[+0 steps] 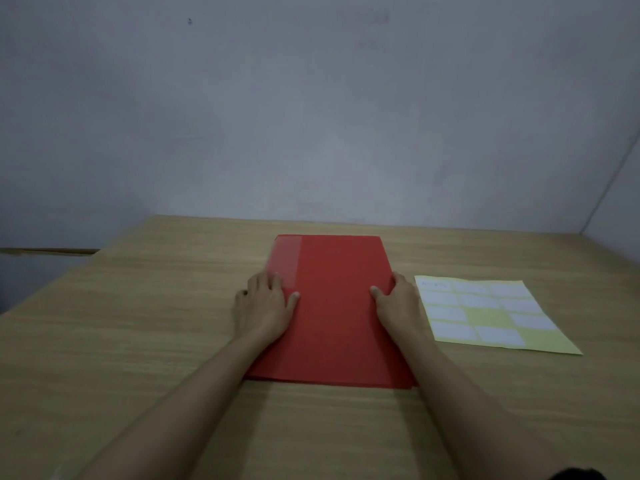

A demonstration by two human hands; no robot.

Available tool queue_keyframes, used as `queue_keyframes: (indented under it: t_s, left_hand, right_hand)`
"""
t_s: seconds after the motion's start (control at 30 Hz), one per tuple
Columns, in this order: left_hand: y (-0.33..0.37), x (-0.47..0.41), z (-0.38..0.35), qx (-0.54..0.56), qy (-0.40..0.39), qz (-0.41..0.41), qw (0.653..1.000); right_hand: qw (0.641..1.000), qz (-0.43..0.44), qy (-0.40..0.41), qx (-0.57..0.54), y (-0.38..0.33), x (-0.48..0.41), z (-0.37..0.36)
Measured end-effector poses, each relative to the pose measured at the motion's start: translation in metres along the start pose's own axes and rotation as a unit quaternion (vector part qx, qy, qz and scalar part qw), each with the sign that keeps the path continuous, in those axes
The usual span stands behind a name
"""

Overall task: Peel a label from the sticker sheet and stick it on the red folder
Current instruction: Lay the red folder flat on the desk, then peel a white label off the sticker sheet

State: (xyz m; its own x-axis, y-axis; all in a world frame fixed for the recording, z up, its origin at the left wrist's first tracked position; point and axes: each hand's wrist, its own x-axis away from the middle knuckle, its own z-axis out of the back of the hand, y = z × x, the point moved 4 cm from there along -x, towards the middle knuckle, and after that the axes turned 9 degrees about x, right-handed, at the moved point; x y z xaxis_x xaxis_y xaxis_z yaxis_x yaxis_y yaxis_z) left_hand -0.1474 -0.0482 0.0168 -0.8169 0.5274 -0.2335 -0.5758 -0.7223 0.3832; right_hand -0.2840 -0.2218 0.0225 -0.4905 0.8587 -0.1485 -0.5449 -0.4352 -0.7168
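Note:
The red folder [332, 306] lies flat in the middle of the wooden table, its long side running away from me. My left hand [265, 303] grips its left edge, thumb on top of the cover. My right hand [398, 303] grips the right edge the same way, thumb on top and fingers at the rim. The sticker sheet [491, 313], yellow backing with several white labels and a few bare gaps, lies flat on the table just right of my right hand; neither hand touches it.
The wooden table [138, 323] meets a grey wall [311, 116] close behind the folder. Its left edge runs diagonally at the far left, with a drop beyond. Bare tabletop lies left of the folder and in front of it.

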Motion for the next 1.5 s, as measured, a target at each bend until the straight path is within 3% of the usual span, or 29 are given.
queue_keyframes:
  t_s: [0.23, 0.43, 0.73, 1.03, 1.3, 1.5]
  left_hand:
    - [0.023, -0.006, -0.026, -0.038, -0.118, -0.057, 0.991]
    - [0.014, 0.001, -0.023, -0.054, -0.149, -0.06, 0.986]
    - [0.001, 0.022, -0.011, -0.065, -0.16, -0.031, 0.984]
    - [0.049, -0.011, -0.022, 0.048, -0.12, -0.054, 0.99]
    - [0.147, -0.027, -0.065, 0.191, -0.111, -0.162, 0.962]
    - [0.192, -0.029, -0.101, 0.204, -0.132, -0.192, 0.951]
  right_hand:
    - [0.985, -0.001, -0.008, 0.172, 0.005, -0.001, -0.008]
    - [0.967, 0.062, -0.052, 0.241, 0.001, -0.006, -0.014]
    - [0.947, 0.181, -0.113, 0.241, -0.01, -0.012, -0.038]
    - [0.958, 0.224, -0.051, 0.171, -0.009, -0.027, -0.024]
    - [0.975, 0.155, 0.01, 0.159, 0.06, -0.073, 0.058]
    - [0.975, 0.126, -0.008, 0.182, 0.11, -0.08, 0.088]
